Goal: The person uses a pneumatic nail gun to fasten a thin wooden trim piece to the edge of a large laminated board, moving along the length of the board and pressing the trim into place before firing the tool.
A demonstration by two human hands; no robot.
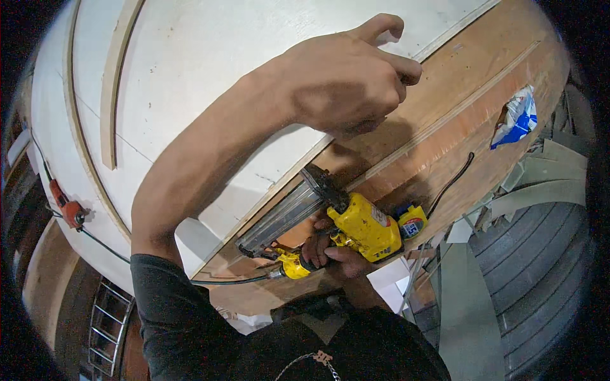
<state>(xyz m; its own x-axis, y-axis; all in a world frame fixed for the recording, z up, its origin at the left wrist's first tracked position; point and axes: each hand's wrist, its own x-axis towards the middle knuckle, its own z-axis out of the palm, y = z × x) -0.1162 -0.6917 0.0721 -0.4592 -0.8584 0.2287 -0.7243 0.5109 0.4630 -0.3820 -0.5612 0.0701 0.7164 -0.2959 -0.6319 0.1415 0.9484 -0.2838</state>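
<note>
My left hand (356,82) is over the edge of a white panel (210,57), its arm reaching across from the left. Two of its digits stand apart, the others curl under, and I see nothing in it. Below it, my right hand (337,257) grips the handle of a yellow air nail gun (368,228). The gun's dark nose and long grey magazine (279,219) lie along the panel's edge, over brown plywood (445,120). A black air hose (235,281) runs left from the handle. Beside the gun sits a yellow tape measure (412,222).
Thin wooden strips (113,95) lie on the white panel. A red corded power tool (67,204) is at the far left, above a metal ladder (109,327). A torn blue-and-white wrapper (518,119) lies on the plywood. Pale offcuts (467,305) cover part of the ridged floor at right.
</note>
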